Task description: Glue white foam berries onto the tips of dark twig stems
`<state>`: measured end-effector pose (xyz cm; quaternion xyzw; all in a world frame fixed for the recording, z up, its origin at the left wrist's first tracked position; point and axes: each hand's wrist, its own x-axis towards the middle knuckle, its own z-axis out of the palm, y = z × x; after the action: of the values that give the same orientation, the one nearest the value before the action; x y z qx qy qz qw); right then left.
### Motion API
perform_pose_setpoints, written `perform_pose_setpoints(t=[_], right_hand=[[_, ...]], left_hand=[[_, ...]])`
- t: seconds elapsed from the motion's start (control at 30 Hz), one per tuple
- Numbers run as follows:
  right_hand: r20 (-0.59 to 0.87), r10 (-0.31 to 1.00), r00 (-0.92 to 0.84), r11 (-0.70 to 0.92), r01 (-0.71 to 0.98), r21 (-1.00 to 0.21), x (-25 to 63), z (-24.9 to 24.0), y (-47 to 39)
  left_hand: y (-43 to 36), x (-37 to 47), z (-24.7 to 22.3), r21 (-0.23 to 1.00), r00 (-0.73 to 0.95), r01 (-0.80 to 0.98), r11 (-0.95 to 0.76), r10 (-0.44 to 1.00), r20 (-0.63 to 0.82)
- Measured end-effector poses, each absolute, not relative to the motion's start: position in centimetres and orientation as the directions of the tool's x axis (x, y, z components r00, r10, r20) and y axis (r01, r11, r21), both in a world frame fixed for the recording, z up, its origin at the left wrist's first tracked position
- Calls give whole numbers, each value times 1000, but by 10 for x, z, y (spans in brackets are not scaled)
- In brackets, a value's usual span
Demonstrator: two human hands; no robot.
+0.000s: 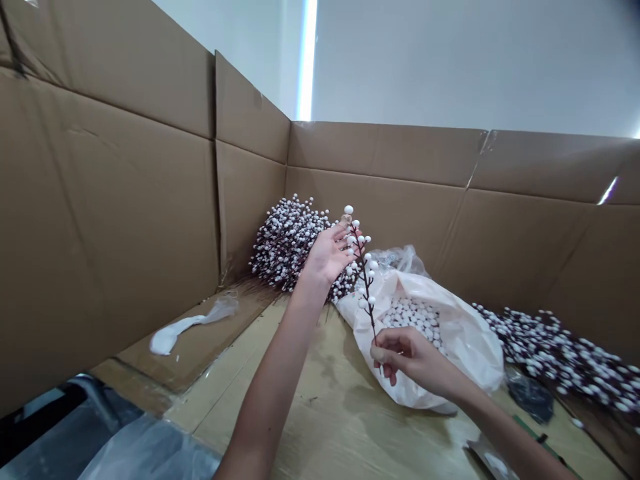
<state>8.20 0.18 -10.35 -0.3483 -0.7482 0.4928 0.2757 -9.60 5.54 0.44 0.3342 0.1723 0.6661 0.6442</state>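
My right hand pinches the lower end of a dark stem, an artificial berry branch with white round berries along it. The branch stands nearly upright, leaning slightly left. Beside its top, my left hand is turned palm up with fingers spread; some of them pass behind the berries. A small tan covering shows on one of its fingertips. Just behind my right hand, an open white plastic bag holds many loose white berries.
A pile of finished-looking berry branches lies in the back left corner, another bunch at right. Tall cardboard walls enclose the table. A white plastic strip lies left; a dark bundle lies right; clear plastic is at the front left.
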Motion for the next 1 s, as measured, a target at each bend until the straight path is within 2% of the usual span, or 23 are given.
perform_pose_setpoints(t=[0.07, 0.13, 0.23, 0.33, 0.4, 0.57, 0.8, 0.9, 1.0], right_hand=[[66, 814, -577, 222, 204, -953, 84, -96, 6], [98, 841, -533, 206, 146, -968, 85, -85, 11], [188, 870, -456, 237, 52, -970, 83, -63, 27], [219, 888, -404, 239, 1, -971, 73, -39, 56], [229, 903, -363, 229, -44, -972, 60, -23, 81], [191, 946, -261, 192, -24, -981, 16, 0, 152], [119, 980, -157, 130, 60, -990, -47, -4, 209], [149, 971, -186, 164, 63, -985, -65, -8, 212], [265, 932, -248, 281, 33, -959, -75, -9, 205]], left_hand=[[55, -99, 5, 671, -139, -706, -226, 974, 182], [51, -106, 8, 647, -297, -675, -355, 933, 203], [41, -128, 14, 557, -430, -646, -521, 852, 299], [29, -155, 19, 496, -534, -570, -655, 754, 382], [19, -170, 21, 476, -567, -524, -706, 706, 424], [-2, -190, 23, 445, -620, -450, -775, 629, 469], [-16, -202, 21, 431, -609, -363, -826, 560, 561], [-16, -202, 19, 452, -574, -313, -835, 546, 611], [-16, -202, 20, 473, -554, -307, -826, 559, 617]])
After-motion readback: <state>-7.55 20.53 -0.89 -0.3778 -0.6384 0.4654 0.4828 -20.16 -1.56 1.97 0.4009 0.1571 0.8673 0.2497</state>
